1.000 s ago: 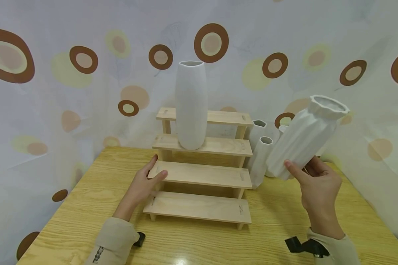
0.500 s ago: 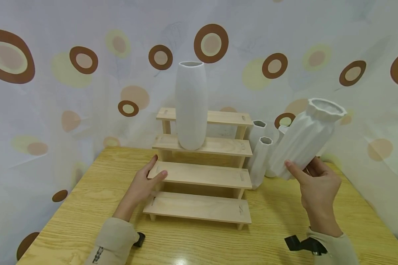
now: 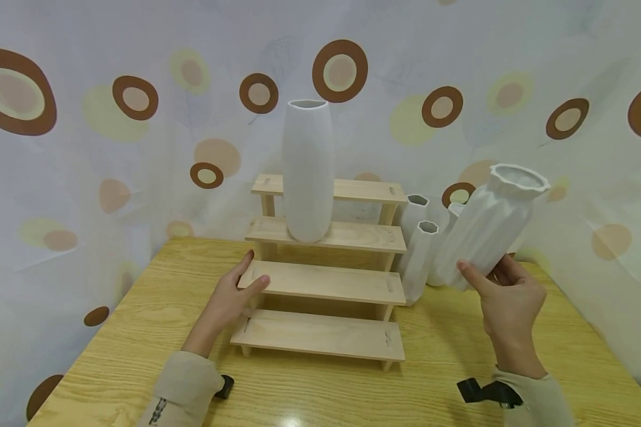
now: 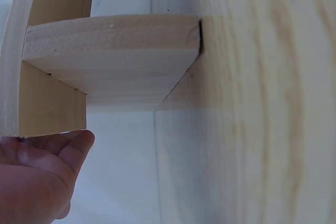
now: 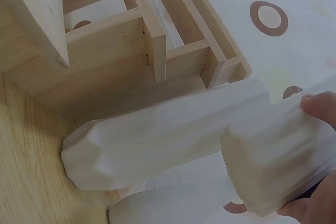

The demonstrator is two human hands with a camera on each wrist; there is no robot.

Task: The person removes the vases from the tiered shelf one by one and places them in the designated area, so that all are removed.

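A ribbed white vase (image 3: 488, 228) was gripped tilted near its base by the right hand (image 3: 507, 305), clear of the desk (image 3: 112, 356); the stepped rack (image 3: 326, 284) was steadied by the relaxed left hand (image 3: 229, 302)

Open lower steps of wooden riser (image 3: 320, 283); blocked by tall vase (image 3: 308, 171) above, small vases (image 3: 421, 249) crowding right.
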